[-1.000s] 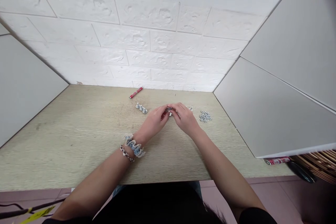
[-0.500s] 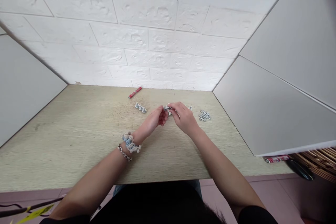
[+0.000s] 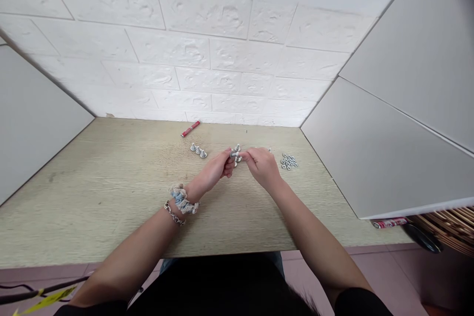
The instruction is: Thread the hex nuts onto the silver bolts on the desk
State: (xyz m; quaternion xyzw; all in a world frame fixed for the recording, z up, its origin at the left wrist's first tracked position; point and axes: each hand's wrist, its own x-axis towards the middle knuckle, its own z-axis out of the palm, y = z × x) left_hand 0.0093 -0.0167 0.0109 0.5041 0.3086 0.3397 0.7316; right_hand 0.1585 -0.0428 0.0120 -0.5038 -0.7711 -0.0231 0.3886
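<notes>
My left hand (image 3: 218,167) is closed, pinching a silver bolt (image 3: 233,154) between thumb and fingers, its free end toward the right. At that end sits a small pale nut (image 3: 238,154), touched by the fingertip of my right hand (image 3: 261,164), whose other fingers are curled in. Just behind and below the held bolt, more bolts (image 3: 237,147) stand on the table, partly hidden by my hands. A bit of metal (image 3: 269,149) shows beyond my right knuckles. To the left, three bolts (image 3: 198,151) stand in a slanting row on their heads.
A cluster of silver nuts (image 3: 289,161) lies right of my right hand. Near the wall is a red tube-like stick (image 3: 190,129). White panels (image 3: 344,143) flank the wooden table (image 3: 129,197). A red-patterned cylinder (image 3: 389,223) and a wicker item (image 3: 450,229) are at the right edge.
My right fingers have shifted slightly right and off the bolt's top, so the nut end and the bolts behind now show. My left hand has stayed nearly still.
</notes>
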